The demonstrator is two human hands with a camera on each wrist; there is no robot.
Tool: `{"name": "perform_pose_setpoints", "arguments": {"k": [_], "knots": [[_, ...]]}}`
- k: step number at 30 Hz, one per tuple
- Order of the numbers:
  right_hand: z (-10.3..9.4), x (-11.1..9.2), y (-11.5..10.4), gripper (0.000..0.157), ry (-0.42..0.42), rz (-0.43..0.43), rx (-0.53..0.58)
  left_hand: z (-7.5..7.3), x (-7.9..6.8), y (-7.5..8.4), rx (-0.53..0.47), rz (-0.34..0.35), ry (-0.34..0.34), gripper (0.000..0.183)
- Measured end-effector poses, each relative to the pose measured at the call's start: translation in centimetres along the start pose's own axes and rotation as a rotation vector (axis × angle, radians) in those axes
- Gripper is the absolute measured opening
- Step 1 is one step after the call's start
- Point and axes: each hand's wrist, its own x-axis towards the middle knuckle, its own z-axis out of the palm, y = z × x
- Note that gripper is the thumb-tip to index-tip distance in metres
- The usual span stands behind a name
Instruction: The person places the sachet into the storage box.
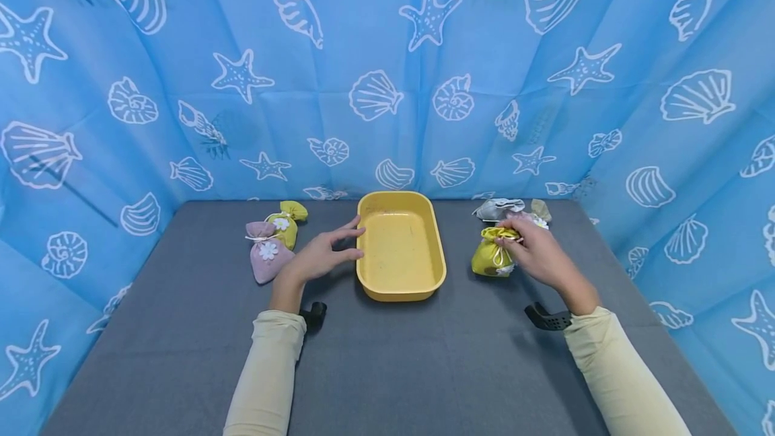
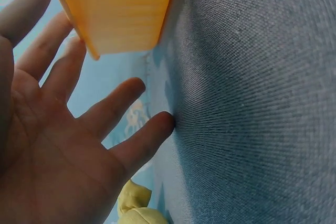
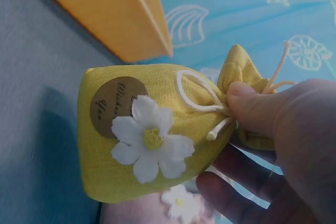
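Observation:
My right hand [image 1: 535, 251] pinches a yellow-green drawstring pouch [image 3: 142, 129] by its gathered neck. The pouch has a white fabric flower [image 3: 152, 139], a round brown label [image 3: 113, 106] and a white cord bow; its shadow falls on the table beside it. My left hand [image 1: 321, 254] has its fingers spread, the fingertips right at the left rim of a yellow rectangular tray [image 1: 399, 291]. The tray's inside shows bare in the head view. Behind the right hand lie a grey pouch [image 1: 498, 208] and a partly hidden pink pouch [image 3: 128, 211] with a white flower.
Left of the left hand, a pink pouch [image 1: 266, 262] leans against another yellow-green pouch [image 1: 284, 233]. Grey cloth [image 1: 387, 369] covers the table. A blue curtain [image 1: 387, 52] with white shells and starfish hangs along the back and sides. Black straps [image 1: 547, 318] sit at both wrists.

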Motion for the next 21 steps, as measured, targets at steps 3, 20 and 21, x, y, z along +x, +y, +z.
{"name": "perform_pose_setpoints", "arguments": {"k": [3, 20, 21], "knots": [[0.0, 0.3, -0.8, 0.015, 0.028, -0.026, 0.003, 0.0, -0.1, 0.1, -0.005, -0.005, -0.001, 0.064], [0.7, 3.4, -5.3, 0.02, 0.14, -0.066, 0.031, 0.2, -0.4, 0.9, -0.112, -0.042, -0.049, 0.057], [0.7, 3.6, -5.6, 0.02, 0.14, -0.065, 0.037, 0.2, -0.4, 1.0, -0.123, -0.044, -0.05, 0.057]]}}
